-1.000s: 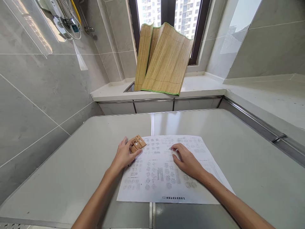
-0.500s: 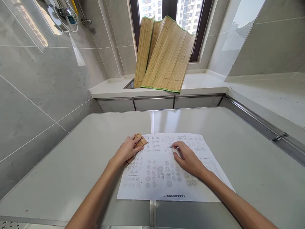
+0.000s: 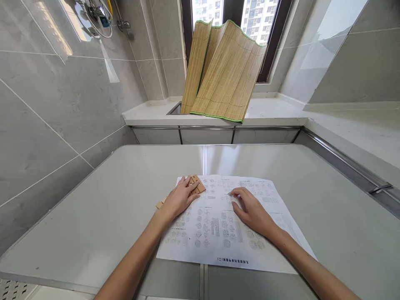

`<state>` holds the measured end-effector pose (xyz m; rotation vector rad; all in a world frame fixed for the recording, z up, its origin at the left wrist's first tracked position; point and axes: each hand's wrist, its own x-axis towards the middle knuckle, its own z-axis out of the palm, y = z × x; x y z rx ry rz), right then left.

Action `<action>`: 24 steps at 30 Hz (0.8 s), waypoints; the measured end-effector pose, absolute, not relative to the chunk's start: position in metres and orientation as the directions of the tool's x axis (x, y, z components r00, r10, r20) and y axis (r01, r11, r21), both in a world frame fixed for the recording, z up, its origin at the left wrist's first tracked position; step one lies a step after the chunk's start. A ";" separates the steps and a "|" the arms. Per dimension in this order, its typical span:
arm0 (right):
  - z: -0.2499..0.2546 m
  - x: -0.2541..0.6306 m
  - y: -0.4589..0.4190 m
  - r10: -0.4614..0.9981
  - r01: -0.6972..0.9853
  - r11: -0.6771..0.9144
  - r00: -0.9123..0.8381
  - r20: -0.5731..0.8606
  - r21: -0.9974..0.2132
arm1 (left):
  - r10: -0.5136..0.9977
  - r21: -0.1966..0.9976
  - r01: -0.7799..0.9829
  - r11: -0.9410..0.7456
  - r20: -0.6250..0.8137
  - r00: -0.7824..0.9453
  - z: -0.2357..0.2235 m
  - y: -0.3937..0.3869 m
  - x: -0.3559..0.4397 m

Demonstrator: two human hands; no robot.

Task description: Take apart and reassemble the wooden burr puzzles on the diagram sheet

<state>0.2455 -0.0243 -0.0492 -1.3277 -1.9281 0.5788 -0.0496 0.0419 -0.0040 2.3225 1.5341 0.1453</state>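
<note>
1. We had the wood (image 3: 199, 186) at the sheet's far left corner, its slotted end over the print; another wooden end stuck out past the sheet by the wrist. Whether that was one piece or two, we couldn't tell.
2. Our left hand (image 3: 179, 199) lay over it, fingers curled on top, thumb along the near side, holding it.
3. Our right hand (image 3: 251, 210) rested on the sheet (image 3: 215, 246), fingers half curled, the thumb slightly apart from the index finger. A tiny dark tip showed there; we couldn't tell whether they gripped anything.
4. We judged that a sideways drag of the right forearm could skew or crease the loose sheet, and that a push from the left palm could slide the wood off the print or part any separate pieces.
5. We saw no container around the wood; sheet and wood lay on the pale surface (image 3: 78, 246).
6. Beyond, on the sill (image 3: 271, 110), a bamboo mat (image 3: 228, 75) half hid a metal-edged recess (image 3: 175, 109), contents unclear to us.
</note>
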 end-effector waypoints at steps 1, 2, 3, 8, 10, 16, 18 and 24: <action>-0.049 0.246 -0.024 0.929 0.608 0.369 -0.216 0.300 -0.703 | 0.904 0.342 0.869 -0.357 -0.107 0.414 -0.004 0.041 -0.050; -0.049 0.246 -0.025 0.929 0.608 0.368 -0.216 0.300 -0.703 | 0.900 0.341 0.866 -0.367 -0.105 0.423 -0.004 0.040 -0.050; -0.049 0.246 -0.025 0.929 0.607 0.368 -0.216 0.299 -0.704 | 0.895 0.339 0.861 -0.380 -0.100 0.434 -0.005 0.039 -0.049; -0.049 0.246 -0.024 0.930 0.605 0.367 -0.212 0.301 -0.707 | 0.833 0.359 0.788 -0.500 -0.049 0.552 -0.007 0.028 -0.039; -0.049 0.246 -0.024 0.932 0.601 0.362 -0.206 0.299 -0.713 | 0.803 0.373 0.752 -0.544 -0.031 0.596 -0.007 0.023 -0.030; -0.046 0.251 -0.024 0.928 0.574 0.372 -0.216 0.303 -0.730 | 0.689 0.376 0.634 -0.676 0.017 0.724 -0.003 0.012 -0.011; -0.044 0.253 -0.025 0.912 0.567 0.410 -0.268 0.311 -0.715 | 0.687 0.384 0.618 -0.686 0.061 0.724 -0.001 0.011 -0.016; -0.044 0.250 -0.028 0.869 0.590 0.488 -0.397 0.296 -0.643 | 0.774 0.405 0.693 -0.597 0.063 0.630 0.001 0.008 -0.035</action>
